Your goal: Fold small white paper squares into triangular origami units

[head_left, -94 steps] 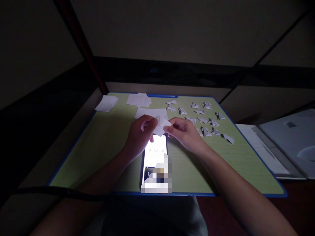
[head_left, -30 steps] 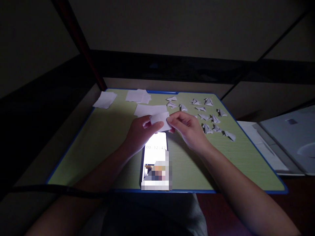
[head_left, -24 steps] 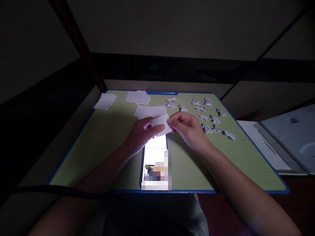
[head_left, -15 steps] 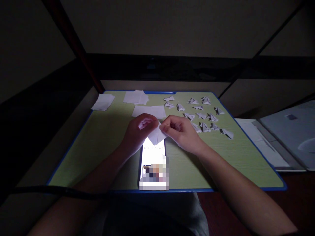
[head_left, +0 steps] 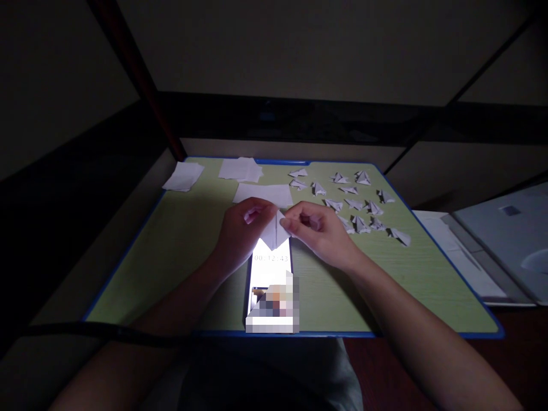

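Between my two hands is a small folded white paper (head_left: 274, 235), pointed toward me, with a crease down its middle. My left hand (head_left: 243, 231) pinches its left side between thumb and fingers. On the right side, my right hand (head_left: 319, 231) grips it with the thumb on top. The paper is held above the upper end of a lit phone (head_left: 271, 271) whose bright screen shows a timer. Part of the paper's upper edge is hidden by my fingers.
Paper sheets (head_left: 183, 176) lie at the far left, with another stack (head_left: 240, 169) and a sheet (head_left: 263, 193) at the back middle. Several folded paper pieces (head_left: 354, 204) are spread at the right. The green table (head_left: 342, 297) has a blue rim. A white box (head_left: 509, 240) stands beyond its right edge.
The folded paper's centre crease shows more plainly now, and my right thumb and fingers have shifted slightly along its edge. The whole view has moved a little.
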Demonstrator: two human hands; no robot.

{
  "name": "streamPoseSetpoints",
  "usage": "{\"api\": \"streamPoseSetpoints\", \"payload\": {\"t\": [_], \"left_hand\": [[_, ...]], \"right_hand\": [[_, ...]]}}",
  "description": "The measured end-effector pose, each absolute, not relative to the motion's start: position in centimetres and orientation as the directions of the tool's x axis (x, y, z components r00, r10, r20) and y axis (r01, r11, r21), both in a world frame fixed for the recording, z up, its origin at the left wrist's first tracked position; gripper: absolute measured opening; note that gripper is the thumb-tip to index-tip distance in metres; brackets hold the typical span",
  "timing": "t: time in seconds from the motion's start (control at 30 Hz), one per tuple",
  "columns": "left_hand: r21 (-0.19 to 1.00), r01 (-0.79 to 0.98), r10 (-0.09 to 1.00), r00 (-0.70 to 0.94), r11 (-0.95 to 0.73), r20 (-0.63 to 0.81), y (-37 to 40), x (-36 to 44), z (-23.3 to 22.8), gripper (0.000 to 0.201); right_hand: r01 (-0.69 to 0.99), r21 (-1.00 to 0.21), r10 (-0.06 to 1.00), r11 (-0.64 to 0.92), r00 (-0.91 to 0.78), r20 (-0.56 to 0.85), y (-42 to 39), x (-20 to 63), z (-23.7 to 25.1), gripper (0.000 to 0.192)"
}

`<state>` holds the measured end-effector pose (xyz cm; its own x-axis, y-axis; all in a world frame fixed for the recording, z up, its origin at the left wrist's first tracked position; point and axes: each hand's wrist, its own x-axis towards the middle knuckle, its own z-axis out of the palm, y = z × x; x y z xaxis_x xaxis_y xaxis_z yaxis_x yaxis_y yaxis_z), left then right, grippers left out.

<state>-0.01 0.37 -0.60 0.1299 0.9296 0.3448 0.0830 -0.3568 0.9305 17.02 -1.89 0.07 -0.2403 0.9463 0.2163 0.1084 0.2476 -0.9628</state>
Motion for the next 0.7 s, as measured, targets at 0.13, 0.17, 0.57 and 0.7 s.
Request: {"api": "streamPoseSetpoints", "payload": {"t": [0.13,0.17,0.57,0.7], "left_hand": [[0.933,0.088,0.936,0.080,-0.348,0.342,0.46,-0.12,-0.68,0.010],[0.934,0.087,0.937,0.080,-0.346,0.340,0.47,-0.12,-0.69,0.010],[0.940,0.112,0.904,0.333,-0.321,0.269,-0.21,0.13,-0.05,0.015],[0.938,0.132,0.907,0.329,-0.320,0.263,-0.34,0.10,-0.05,0.015]], "right_hand": [[0.122,-0.963,0.946,0.242,-0.248,0.207,-1.71,17.27,0.10,0.023],[0.115,-0.964,0.947,0.239,-0.247,0.206,-1.65,17.32,0.12,0.023],[0.025,-0.980,0.980,0.199,-0.001,0.199,-1.01,17.43,0.07,0.029],[0.017,-0.981,0.982,0.191,-0.008,0.191,-1.01,17.38,-0.04,0.033]]}}
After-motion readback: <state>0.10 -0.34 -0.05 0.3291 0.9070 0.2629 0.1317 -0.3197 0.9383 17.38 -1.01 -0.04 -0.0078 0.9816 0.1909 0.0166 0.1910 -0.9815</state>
